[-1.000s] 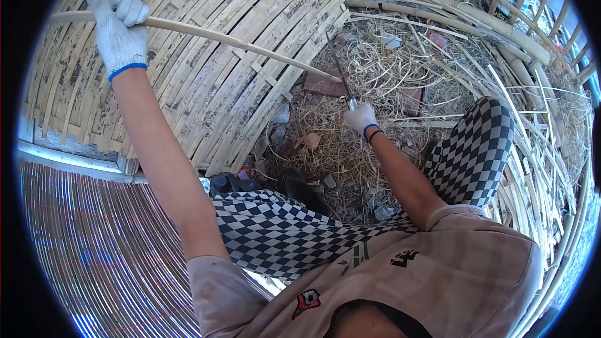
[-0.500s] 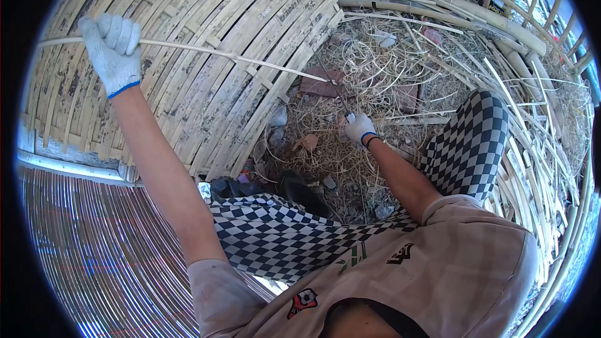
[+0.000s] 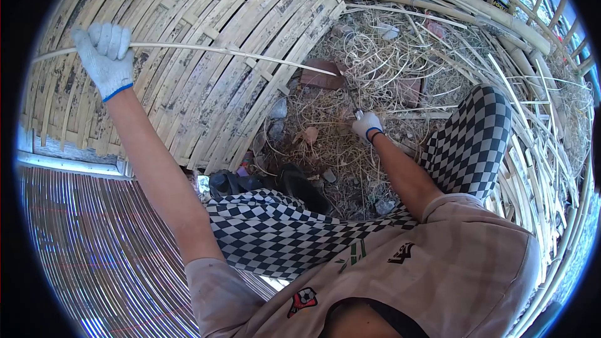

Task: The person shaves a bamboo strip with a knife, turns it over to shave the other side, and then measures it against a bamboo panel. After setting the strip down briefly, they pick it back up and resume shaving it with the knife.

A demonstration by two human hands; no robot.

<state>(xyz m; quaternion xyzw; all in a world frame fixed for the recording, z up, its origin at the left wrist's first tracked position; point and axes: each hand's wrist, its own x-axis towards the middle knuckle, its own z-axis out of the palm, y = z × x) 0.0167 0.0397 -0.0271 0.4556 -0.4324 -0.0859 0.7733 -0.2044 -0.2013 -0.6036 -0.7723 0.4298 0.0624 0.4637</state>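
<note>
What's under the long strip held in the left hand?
Beneath the strip lies the woven panel, with a brick under the tip end. Whatever the left hand and the strip itself cover can't be seen.

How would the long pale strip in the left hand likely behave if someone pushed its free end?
The long pale strip would probably flex rather than flop: it reaches far from the left hand without collapsing, though the lens may exaggerate its curve. Being so thin, it is likely light for its length.
</note>
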